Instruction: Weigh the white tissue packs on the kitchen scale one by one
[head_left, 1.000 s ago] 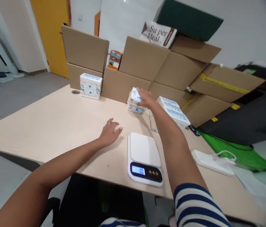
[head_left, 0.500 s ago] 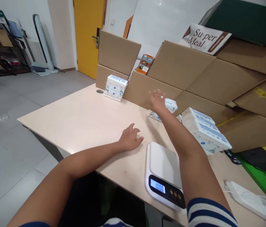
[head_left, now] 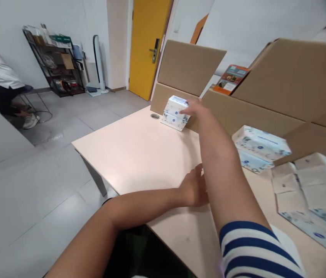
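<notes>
Two white floral-printed tissue packs are stacked by the cardboard at the far side of the table. My right hand (head_left: pixel 194 108) is at the right end of the upper tissue pack (head_left: pixel 176 106), thumb on its front and fingers closing around the end. Beneath it lies the lower tissue pack (head_left: pixel 173 120). My left hand (head_left: pixel 194 187) rests near the table's front edge, holding nothing that I can see. Its fingers look loosely apart, partly hidden behind my right forearm. A white scale (head_left: pixel 290 247) is mostly covered by my right sleeve.
Another tissue stack (head_left: pixel 262 143) and a larger group of packs (head_left: pixel 316 193) stand to the right. Cardboard boxes (head_left: pixel 252 112) line the table's (head_left: pixel 128 154) back, with an orange printed box (head_left: pixel 230 79) in one. A seated person's legs (head_left: pixel 18 108) show at far left.
My view has swung left. My right hand has moved from the middle tissue stack to the left one and onto its upper pack. My left hand is now partly behind my right forearm.
</notes>
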A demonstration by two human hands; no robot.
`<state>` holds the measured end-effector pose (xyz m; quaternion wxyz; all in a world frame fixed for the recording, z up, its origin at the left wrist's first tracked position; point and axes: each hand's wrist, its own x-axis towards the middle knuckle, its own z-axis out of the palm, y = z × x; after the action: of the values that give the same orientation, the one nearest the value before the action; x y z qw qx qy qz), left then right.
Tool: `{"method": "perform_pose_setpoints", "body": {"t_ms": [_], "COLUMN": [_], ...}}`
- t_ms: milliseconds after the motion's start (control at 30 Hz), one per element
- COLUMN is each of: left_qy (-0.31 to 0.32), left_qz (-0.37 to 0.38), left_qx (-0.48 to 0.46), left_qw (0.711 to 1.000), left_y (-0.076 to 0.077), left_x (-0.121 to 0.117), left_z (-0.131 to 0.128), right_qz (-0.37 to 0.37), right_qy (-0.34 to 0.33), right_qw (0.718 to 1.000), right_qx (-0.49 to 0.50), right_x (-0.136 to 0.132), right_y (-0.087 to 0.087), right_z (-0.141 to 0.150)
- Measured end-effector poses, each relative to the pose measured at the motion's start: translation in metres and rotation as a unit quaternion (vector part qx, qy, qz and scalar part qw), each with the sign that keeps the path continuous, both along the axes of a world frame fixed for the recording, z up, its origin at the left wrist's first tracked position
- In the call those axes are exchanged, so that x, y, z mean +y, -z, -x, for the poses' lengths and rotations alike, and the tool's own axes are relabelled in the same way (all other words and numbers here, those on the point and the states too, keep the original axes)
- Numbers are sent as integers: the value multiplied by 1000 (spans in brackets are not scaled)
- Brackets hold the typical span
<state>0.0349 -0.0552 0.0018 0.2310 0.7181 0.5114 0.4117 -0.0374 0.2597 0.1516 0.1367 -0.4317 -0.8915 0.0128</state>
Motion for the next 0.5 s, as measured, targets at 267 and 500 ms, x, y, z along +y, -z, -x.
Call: {"method": "perform_pose_setpoints", "body": {"t_ms": [267, 500], "left_qy": [-14, -24], "left_qz": [12, 81], "left_qx": [-18, -31], "left_qw": [1000, 996], "left_y": [4, -9], "left_x": [1, -5], "left_z": [-2, 2], "right_qz": [57, -18], "right_qy": [54, 2], "right_qw": [996, 1000], "right_qx": [-41, 7], "right_x": [-24, -62], "right_y": [-3, -8], "right_z": [-5, -23]}}
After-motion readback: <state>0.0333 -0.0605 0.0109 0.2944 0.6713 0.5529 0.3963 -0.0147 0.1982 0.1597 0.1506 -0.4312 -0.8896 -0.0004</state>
